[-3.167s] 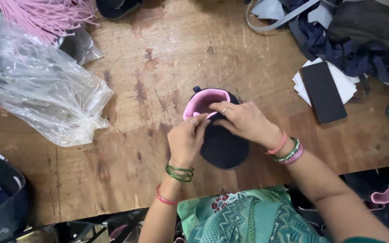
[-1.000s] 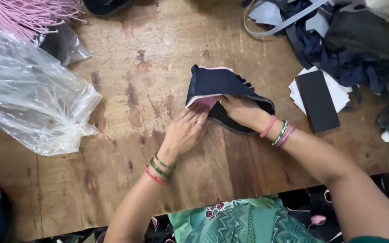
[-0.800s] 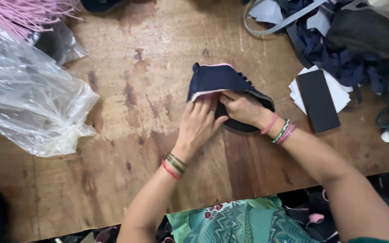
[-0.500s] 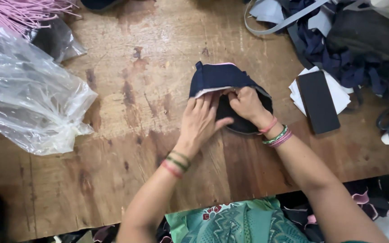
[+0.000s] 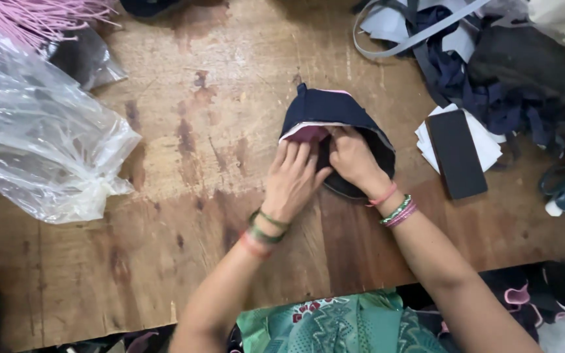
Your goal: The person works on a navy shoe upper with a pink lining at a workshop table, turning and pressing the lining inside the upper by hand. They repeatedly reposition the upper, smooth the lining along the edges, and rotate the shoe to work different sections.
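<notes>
Nearest the camera is the person's green patterned garment [image 5: 341, 327], with both forearms reaching away from it over the worn wooden table [image 5: 165, 261]. The left wrist wears green and pink bangles [image 5: 263, 232]; the right wrist wears pink and green ones [image 5: 397, 210].

The left hand [image 5: 293, 180] lies flat with fingers together and extended, its fingertips pressing on the pink lining edge of a navy fabric shoe upper [image 5: 335, 117]. The right hand [image 5: 353, 157], just beside it and touching it, is curled, with its fingers tucked into the opening of the upper; whether it pinches the fabric there I cannot tell. The upper rests on the table directly beyond both hands, its dark rounded part bulging to the right of the right hand.

Right of the right hand, a black flat rectangular piece [image 5: 456, 153] lies on white cut pieces [image 5: 485, 140]. Well to the left of the left hand sits a crumpled clear plastic bag [image 5: 40, 137].

Farther off, beyond the right hand, is a heap of dark fabric scraps and grey strips [image 5: 485, 59]; beyond the bag, pink cords [image 5: 34, 16].
</notes>
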